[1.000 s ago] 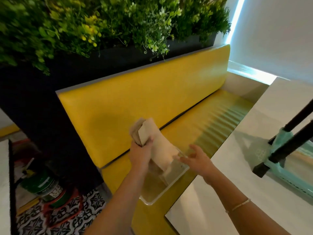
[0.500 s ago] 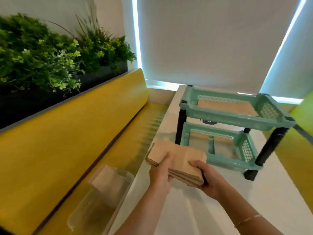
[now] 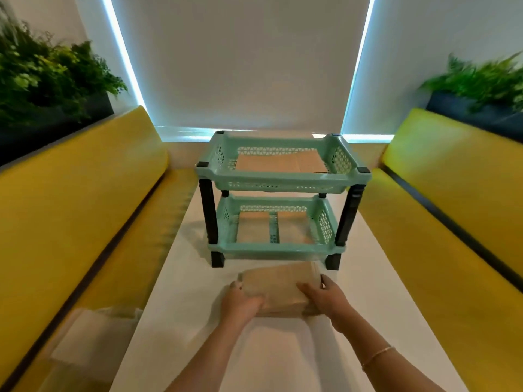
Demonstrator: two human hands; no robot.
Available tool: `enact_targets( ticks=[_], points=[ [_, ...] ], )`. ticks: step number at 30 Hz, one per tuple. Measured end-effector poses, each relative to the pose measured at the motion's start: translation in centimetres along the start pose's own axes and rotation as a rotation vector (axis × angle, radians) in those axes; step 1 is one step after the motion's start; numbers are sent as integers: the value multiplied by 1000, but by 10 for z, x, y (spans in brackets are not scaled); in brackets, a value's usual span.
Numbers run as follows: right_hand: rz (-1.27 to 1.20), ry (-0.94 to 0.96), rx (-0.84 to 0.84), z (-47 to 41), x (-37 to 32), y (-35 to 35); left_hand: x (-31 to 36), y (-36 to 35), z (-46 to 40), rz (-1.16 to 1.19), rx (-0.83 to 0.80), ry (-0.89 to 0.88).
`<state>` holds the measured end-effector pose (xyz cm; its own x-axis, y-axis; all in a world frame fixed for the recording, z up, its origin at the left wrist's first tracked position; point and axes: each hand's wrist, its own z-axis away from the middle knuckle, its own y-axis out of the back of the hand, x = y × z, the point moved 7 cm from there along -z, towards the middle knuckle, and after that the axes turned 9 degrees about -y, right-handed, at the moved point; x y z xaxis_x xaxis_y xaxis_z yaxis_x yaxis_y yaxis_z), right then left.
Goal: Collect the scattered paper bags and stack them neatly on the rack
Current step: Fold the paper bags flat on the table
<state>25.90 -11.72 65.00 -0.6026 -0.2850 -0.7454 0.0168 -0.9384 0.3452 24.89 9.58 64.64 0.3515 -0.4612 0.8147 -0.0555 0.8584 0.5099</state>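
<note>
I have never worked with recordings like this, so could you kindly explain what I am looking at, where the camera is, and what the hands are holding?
There is no machine here: a person does the work with bare hands. The one picture comes from a wide-angle camera worn on the person's head, looking forward and down, which is why both forearms reach in from the bottom edge.

The left hand and the right hand together hold a stack of brown paper bags, one hand at each side, low over the white table.

Just beyond stands a mint-green rack with two tiers and dark legs. Brown paper bags already lie in the upper tier and in the lower tier.

Yellow benches run along both sides, with green plants behind them. On the left bench lies something pale, too blurred to name.
</note>
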Motion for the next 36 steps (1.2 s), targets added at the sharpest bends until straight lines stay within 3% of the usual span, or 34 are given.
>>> enact_targets(
  ticks=[4, 11, 15, 24, 31, 36],
  points=[
    [282, 211, 221, 2, -21, 2, 2, -1, -13, -296, 48, 22],
    [495, 272, 507, 15, -35, -1, -8, -6, -26, -289, 24, 75],
    [592, 316, 582, 20, -38, -4, -9, -7, -26, -293, 18, 77],
    [382, 264, 545, 21, -49, 4, -3, -10, -29, -326, 33, 63],
    [393, 278, 521, 25, -55, 4, -2, -11, -25, -286, 48, 50],
    [231, 301, 331, 25, -58, -9, 1, -8, -23, -282, 58, 26]
  ],
)
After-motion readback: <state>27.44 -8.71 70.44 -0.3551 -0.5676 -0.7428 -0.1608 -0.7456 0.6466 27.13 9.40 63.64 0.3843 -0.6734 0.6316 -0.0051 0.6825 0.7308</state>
